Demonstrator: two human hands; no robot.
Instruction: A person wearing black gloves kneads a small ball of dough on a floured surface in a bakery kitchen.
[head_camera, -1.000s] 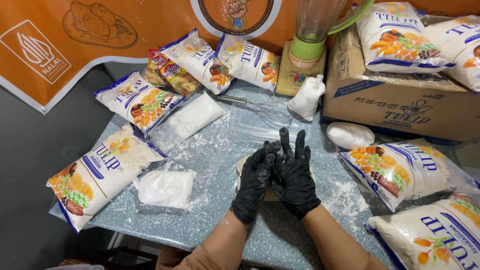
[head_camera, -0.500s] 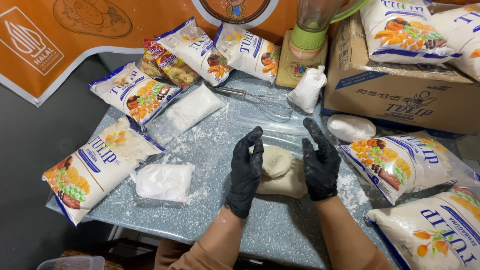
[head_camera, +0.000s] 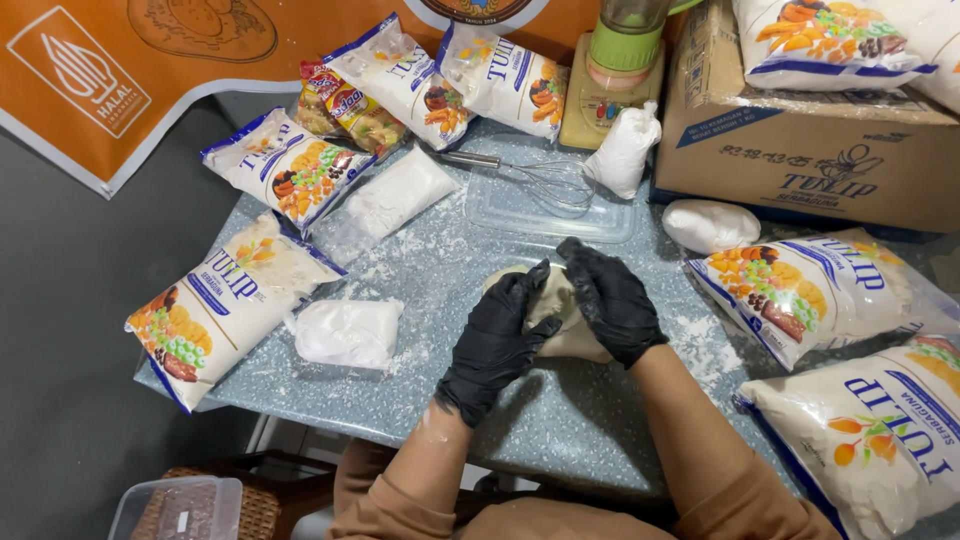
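Pressing dough ball (head_camera: 556, 312) between both gloved hands, left (head_camera: 495, 340), right (head_camera: 612, 300), mid-surface (head_camera: 560, 420). Risk: dough sticking to gloves, tearing, where flour dusting is thin.

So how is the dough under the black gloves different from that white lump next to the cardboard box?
The dough is pale cream and sits squeezed between the left hand and right hand; the white lump is whiter and lies alone, untouched. The dough looks pressed and uneven, while the lump is a smooth oval. The dough seems a bit larger. Both rest on the floury table.
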